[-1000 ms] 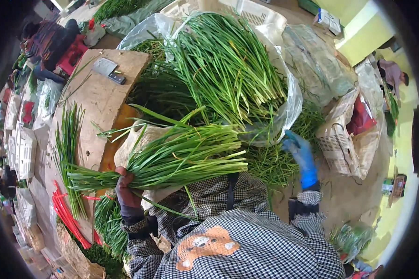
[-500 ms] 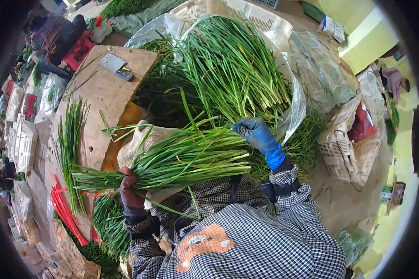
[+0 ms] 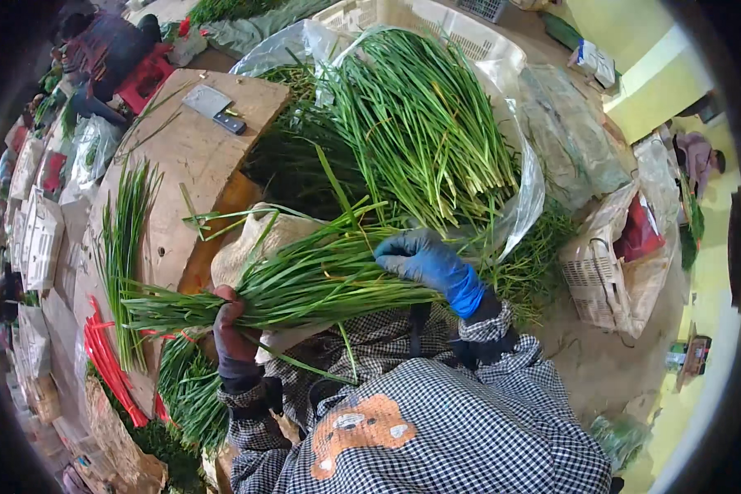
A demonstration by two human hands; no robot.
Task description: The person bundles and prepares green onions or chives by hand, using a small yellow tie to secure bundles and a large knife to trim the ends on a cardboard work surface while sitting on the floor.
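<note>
Green stalks [image 3: 313, 276], more in plastic-lined crate [image 3: 461, 31]

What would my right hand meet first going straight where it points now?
Most likely the green bunch gripped by your left hand; your right hand may already touch it, though depth is unclear.

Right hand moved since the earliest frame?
Yes. Judged against the crate on the right, the right hand has gone left, away from it, and is now over the bunch gripped by the left hand.
</note>
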